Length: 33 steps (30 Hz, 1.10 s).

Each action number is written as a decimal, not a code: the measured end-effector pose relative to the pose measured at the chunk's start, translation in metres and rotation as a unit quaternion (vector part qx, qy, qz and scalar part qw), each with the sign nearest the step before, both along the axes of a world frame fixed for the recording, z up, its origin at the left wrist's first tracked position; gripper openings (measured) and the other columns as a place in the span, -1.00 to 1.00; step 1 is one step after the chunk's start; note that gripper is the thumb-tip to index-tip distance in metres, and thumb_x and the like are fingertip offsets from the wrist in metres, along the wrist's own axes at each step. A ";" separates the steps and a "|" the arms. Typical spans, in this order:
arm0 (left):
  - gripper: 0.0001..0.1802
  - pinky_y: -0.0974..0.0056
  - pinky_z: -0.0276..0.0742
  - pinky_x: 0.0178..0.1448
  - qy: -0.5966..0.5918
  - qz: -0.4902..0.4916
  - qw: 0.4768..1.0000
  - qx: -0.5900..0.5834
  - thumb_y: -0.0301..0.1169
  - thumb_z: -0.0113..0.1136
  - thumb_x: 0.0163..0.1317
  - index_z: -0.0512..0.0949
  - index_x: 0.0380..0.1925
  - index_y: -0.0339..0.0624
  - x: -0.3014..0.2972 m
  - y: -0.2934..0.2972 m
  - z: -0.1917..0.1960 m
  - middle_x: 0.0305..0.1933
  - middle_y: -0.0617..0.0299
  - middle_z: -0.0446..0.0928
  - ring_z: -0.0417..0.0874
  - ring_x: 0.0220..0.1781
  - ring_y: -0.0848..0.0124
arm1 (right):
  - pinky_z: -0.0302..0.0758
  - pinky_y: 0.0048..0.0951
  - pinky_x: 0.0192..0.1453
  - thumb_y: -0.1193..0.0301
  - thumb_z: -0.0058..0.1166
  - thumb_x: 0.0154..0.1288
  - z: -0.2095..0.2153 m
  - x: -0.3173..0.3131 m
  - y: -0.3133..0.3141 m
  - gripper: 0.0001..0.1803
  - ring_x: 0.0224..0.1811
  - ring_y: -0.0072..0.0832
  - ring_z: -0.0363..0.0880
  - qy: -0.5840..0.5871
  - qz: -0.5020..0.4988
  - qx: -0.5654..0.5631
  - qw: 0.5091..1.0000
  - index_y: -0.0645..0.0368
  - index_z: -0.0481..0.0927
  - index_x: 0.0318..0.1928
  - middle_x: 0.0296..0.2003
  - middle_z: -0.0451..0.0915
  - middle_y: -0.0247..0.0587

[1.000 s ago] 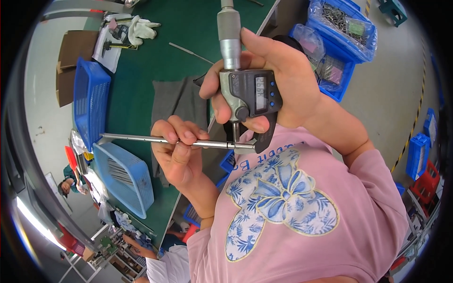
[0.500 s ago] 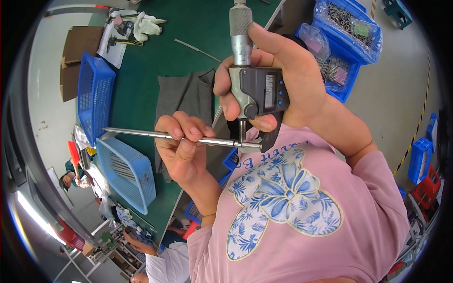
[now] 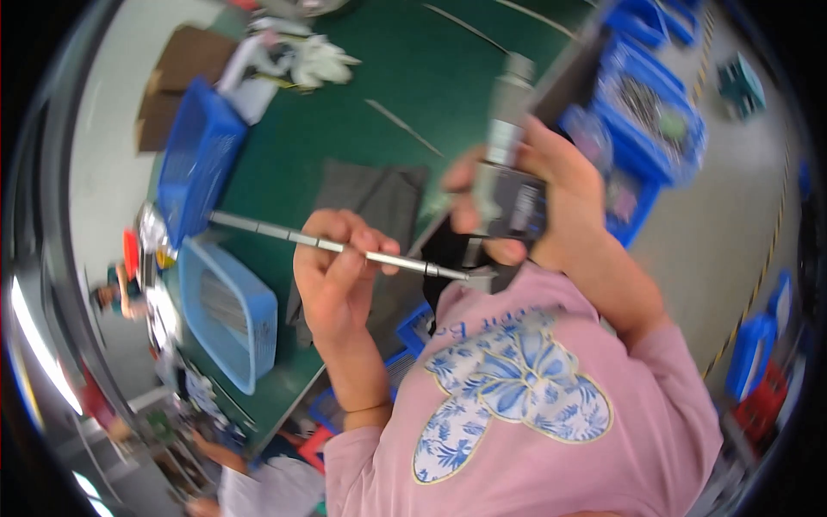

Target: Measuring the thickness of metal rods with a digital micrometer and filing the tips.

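Observation:
My left hand (image 3: 334, 271) pinches a slim silver rod (image 3: 276, 231) with dark grooves, which slants down to the right across the view. In my right hand (image 3: 564, 185) is a digital micrometer (image 3: 510, 198), its thimble pointing up and its small display facing me. The rod's right end lies by the micrometer's lower jaw, under the spindle. Motion blur hides whether they touch. Behind my left hand, a folded grey cloth (image 3: 370, 189) rests on the green table (image 3: 284, 164).
A light blue basket (image 3: 263, 345) holds several rods, beside a darker blue basket (image 3: 202, 164). White gloves (image 3: 320, 62) and a thin rod (image 3: 403, 127) lie on the table. Plastic-lined blue bins (image 3: 655, 129) stand at right. Co-workers sit at lower left, one in a white shirt (image 3: 267, 487).
The micrometer has shifted right and down in view and tilted. The rod slants more steeply, and its right end no longer extends visibly past the jaw. The whole view has shifted too.

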<state>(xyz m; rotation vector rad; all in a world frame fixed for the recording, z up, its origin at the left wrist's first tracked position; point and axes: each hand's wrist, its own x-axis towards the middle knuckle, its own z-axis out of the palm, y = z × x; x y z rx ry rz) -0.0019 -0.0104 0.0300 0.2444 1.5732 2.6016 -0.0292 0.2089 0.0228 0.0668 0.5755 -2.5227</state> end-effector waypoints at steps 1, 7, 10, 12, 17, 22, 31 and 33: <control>-0.72 0.26 0.58 -0.29 0.002 -0.003 1.000 -0.012 -0.47 0.16 0.17 0.35 -0.15 -0.32 -0.013 -0.017 0.002 -0.29 0.10 0.47 0.61 -0.28 0.21 | 0.31 -0.50 -0.77 -0.04 -0.39 0.34 -0.004 -0.002 0.005 -0.32 -0.79 -0.36 0.39 -0.002 -0.016 0.013 1.000 0.44 0.48 -0.22 -0.48 0.57 0.13; -0.83 0.38 0.59 -0.12 -0.098 0.265 0.959 -0.027 -0.48 0.16 0.20 0.47 -0.28 -0.37 -0.143 -0.156 0.043 -0.26 0.12 0.53 0.57 -0.19 0.36 | 0.22 -0.46 -0.76 -0.02 -0.34 0.31 -0.026 0.002 0.020 -0.41 -0.76 -0.37 0.33 -0.017 -0.134 0.158 0.978 0.30 0.44 -0.10 -0.45 0.51 0.00; -0.87 0.37 0.62 -0.42 -0.173 0.393 0.900 -0.077 -0.50 0.13 0.21 0.43 -0.33 -0.35 -0.214 -0.231 0.036 -0.41 0.08 0.52 0.58 -0.46 0.36 | 0.15 -0.48 -0.75 -0.02 -0.34 0.31 -0.026 0.011 0.014 -0.43 -0.82 -0.43 0.21 -0.052 -0.178 0.251 0.950 0.27 0.47 -0.15 -0.49 0.46 -0.13; -0.78 0.25 0.57 -0.61 -0.185 0.466 0.865 -0.017 -0.53 0.02 0.23 0.36 -0.19 -0.50 -0.250 -0.251 0.025 -0.50 -0.03 0.51 0.57 -0.64 0.27 | 0.15 -0.47 -0.74 -0.02 -0.32 0.29 -0.043 0.014 0.026 -0.45 -0.80 -0.44 0.23 -0.023 -0.188 0.256 0.948 0.23 0.46 -0.13 -0.46 0.46 -0.15; -0.69 0.26 0.59 -0.21 -0.279 0.446 0.754 -0.394 -0.30 0.07 0.16 0.59 -0.18 -0.25 -0.285 -0.280 -0.006 -0.13 -0.08 0.57 0.67 -0.27 0.19 | 0.20 -0.41 -0.78 0.02 -0.32 0.29 -0.043 0.029 0.032 -0.46 -0.81 -0.35 0.28 -0.050 -0.282 0.197 0.938 0.28 0.41 -0.08 -0.44 0.49 -0.06; -0.62 0.20 0.47 0.12 -0.290 0.388 0.714 -0.505 -0.26 0.14 0.07 0.59 -0.13 -0.18 -0.289 -0.288 -0.008 0.01 0.01 0.54 0.53 0.12 0.17 | 0.28 -0.43 -0.77 0.06 -0.34 0.30 -0.033 0.024 0.015 -0.47 -0.80 -0.36 0.32 -0.025 -0.257 0.219 0.941 0.31 0.38 -0.06 -0.45 0.47 -0.09; -0.65 0.10 0.54 -0.09 -0.209 0.316 0.497 -0.780 -0.28 0.11 -0.06 0.63 -0.26 -0.17 -0.102 -0.298 0.050 -0.17 0.05 0.62 0.63 -0.09 0.13 | 0.28 -0.47 -0.72 0.08 -0.28 0.29 -0.053 0.000 0.011 -0.45 -0.74 -0.39 0.36 0.038 -0.152 0.199 0.967 0.37 0.33 0.00 -0.34 0.45 -0.04; -0.65 0.12 0.54 -0.09 -0.293 0.205 0.466 -0.809 -0.28 0.12 -0.06 0.64 -0.25 -0.15 -0.061 -0.307 0.027 -0.18 0.08 0.62 0.63 -0.09 0.15 | 0.26 -0.50 -0.68 0.09 -0.29 0.30 -0.058 -0.007 0.014 -0.47 -0.72 -0.43 0.36 0.059 -0.114 0.199 0.972 0.33 0.31 0.03 -0.31 0.45 -0.08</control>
